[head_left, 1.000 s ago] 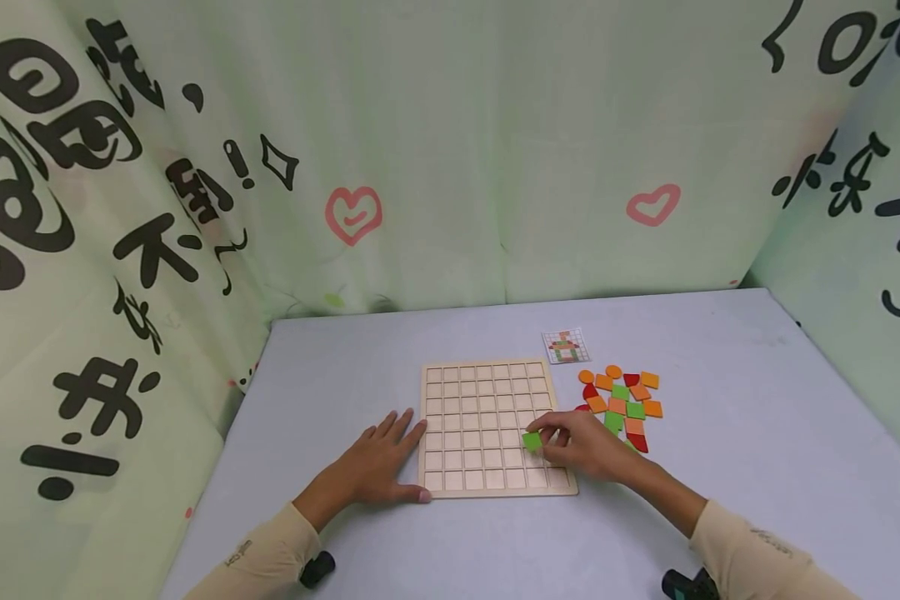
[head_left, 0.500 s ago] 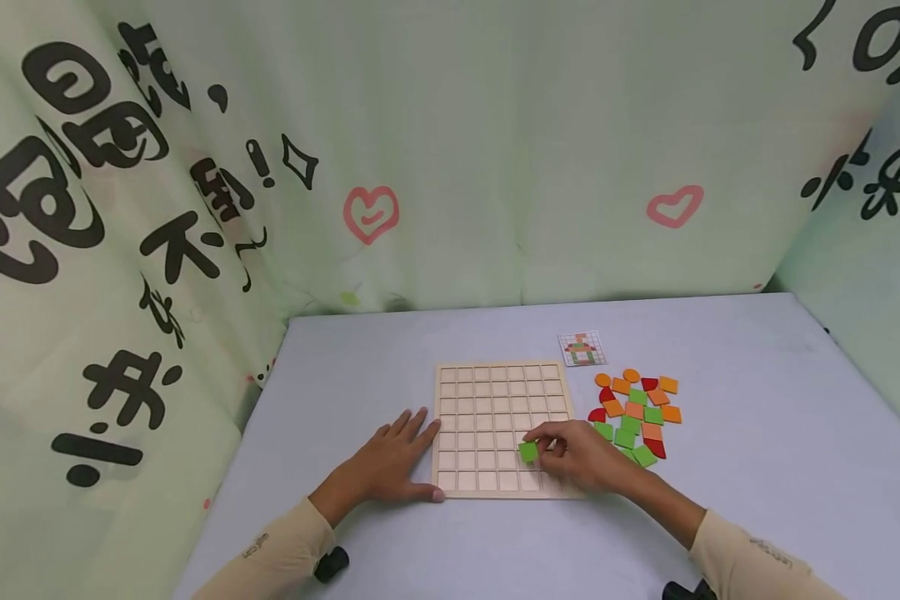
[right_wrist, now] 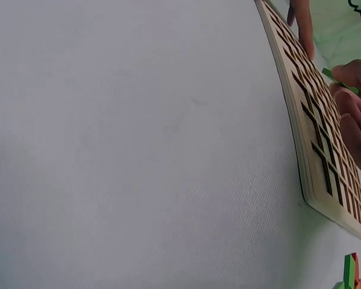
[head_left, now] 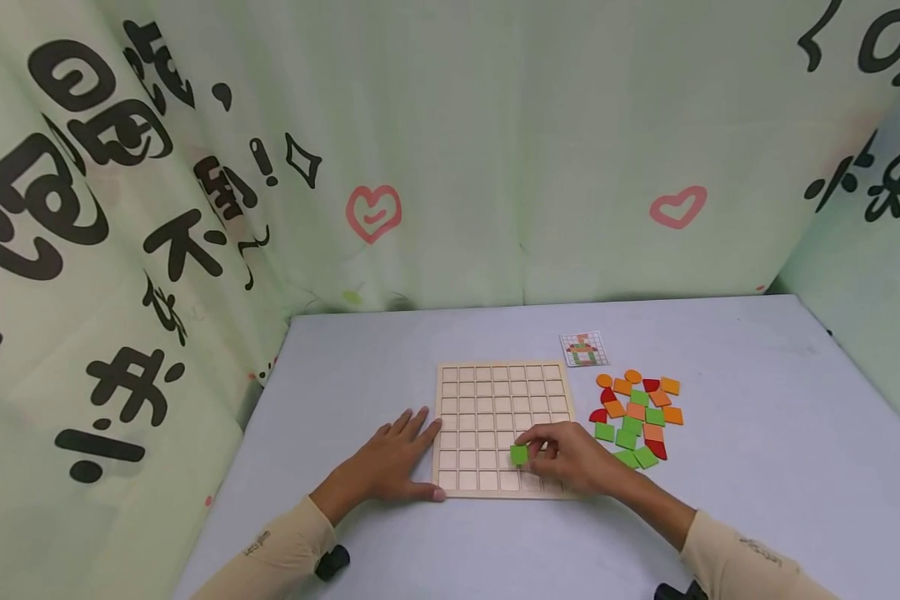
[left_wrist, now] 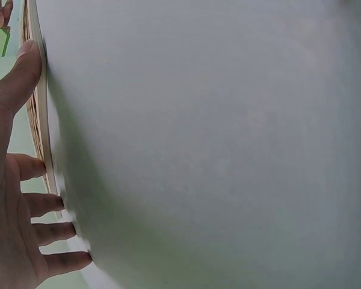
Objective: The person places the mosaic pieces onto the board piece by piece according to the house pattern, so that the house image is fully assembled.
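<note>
While the left hand [head_left: 386, 462] splays, the right hand [head_left: 570, 454] pinches a square green tile [head_left: 518, 455]

The pale table [head_left: 487, 546] bears 1 gridded board [head_left: 482, 422], 1 card [head_left: 584, 350] and tiles [head_left: 635, 411].

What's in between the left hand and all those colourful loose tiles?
The wooden grid board lies between them, and the right hand is over it, pinching a green square tile. The head view shows this.

The person wears a beige left sleeve [head_left: 281, 550] and a similar right sleeve [head_left: 735, 562], each with small dark lettering [head_left: 257, 543]. Below each sleeve there is a small black device [head_left: 333, 563]. The left hand [head_left: 390, 462] and right hand [head_left: 573, 457] are bare.
</note>
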Action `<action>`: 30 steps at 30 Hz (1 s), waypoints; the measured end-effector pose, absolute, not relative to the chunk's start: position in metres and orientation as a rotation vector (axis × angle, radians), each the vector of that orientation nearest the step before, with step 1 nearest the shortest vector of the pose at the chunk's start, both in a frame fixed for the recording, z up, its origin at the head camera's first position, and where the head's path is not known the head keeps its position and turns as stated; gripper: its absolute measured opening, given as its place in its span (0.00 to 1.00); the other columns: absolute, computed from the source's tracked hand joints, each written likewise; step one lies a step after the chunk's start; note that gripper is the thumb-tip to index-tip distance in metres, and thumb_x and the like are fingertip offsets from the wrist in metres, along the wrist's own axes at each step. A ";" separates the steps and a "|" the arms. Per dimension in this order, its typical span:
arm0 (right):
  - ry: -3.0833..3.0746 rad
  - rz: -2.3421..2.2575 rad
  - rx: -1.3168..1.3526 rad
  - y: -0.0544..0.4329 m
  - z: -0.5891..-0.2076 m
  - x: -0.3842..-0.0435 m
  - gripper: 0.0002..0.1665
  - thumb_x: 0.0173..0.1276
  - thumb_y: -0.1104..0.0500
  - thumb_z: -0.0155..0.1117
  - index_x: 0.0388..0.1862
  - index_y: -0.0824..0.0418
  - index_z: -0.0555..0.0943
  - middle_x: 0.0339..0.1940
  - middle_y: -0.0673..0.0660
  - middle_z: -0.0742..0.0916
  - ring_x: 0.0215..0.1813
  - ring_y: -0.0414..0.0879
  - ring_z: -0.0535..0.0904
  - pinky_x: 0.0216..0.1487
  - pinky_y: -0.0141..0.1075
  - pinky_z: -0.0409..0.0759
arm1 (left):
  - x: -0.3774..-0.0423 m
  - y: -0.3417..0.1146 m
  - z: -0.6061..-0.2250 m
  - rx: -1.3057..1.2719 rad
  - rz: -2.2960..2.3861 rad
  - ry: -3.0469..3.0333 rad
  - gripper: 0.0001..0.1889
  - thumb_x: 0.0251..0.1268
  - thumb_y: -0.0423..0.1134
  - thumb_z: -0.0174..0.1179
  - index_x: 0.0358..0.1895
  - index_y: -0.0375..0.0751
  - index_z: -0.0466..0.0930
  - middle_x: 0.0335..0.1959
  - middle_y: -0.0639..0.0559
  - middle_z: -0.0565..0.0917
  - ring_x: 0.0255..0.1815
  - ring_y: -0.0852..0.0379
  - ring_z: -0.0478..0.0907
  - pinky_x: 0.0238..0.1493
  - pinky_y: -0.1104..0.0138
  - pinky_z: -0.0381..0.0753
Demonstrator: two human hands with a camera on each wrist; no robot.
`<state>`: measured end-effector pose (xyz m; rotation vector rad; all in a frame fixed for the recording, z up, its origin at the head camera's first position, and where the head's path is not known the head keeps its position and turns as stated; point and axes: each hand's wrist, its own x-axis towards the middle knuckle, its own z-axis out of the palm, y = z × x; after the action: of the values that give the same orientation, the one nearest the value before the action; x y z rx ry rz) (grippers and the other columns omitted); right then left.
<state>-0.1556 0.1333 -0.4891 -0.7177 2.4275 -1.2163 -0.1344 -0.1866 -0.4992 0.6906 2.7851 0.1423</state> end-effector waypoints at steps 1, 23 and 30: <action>2.425 -1.218 -0.720 0.132 -0.489 -0.155 0.16 0.63 0.63 0.71 0.50 0.59 0.86 0.32 0.48 0.84 0.29 0.39 0.76 0.30 0.28 0.77 | -0.134 -0.186 -0.499 0.692 0.141 2.786 0.56 0.55 0.80 0.53 0.80 0.47 0.54 0.82 0.42 0.54 0.81 0.37 0.53 0.71 0.42 0.65; 2.371 -1.231 -0.897 0.088 -0.502 -0.146 0.15 0.58 0.69 0.70 0.46 0.62 0.87 0.29 0.46 0.84 0.23 0.30 0.73 0.28 0.26 0.74 | -0.137 -0.186 -0.504 0.693 0.118 2.789 0.56 0.55 0.81 0.52 0.81 0.48 0.53 0.82 0.42 0.54 0.81 0.38 0.52 0.72 0.43 0.64; 2.405 -1.186 -0.904 0.076 -0.503 -0.144 0.14 0.58 0.67 0.72 0.45 0.61 0.87 0.27 0.45 0.83 0.24 0.30 0.72 0.27 0.26 0.72 | -0.135 -0.185 -0.501 0.669 0.127 2.780 0.56 0.54 0.80 0.53 0.81 0.48 0.53 0.82 0.42 0.54 0.81 0.37 0.52 0.72 0.42 0.64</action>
<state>-0.1442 0.0760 -0.5029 -0.9040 2.4054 -1.1862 -0.1352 -0.1851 -0.5010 0.6695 2.7801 0.1271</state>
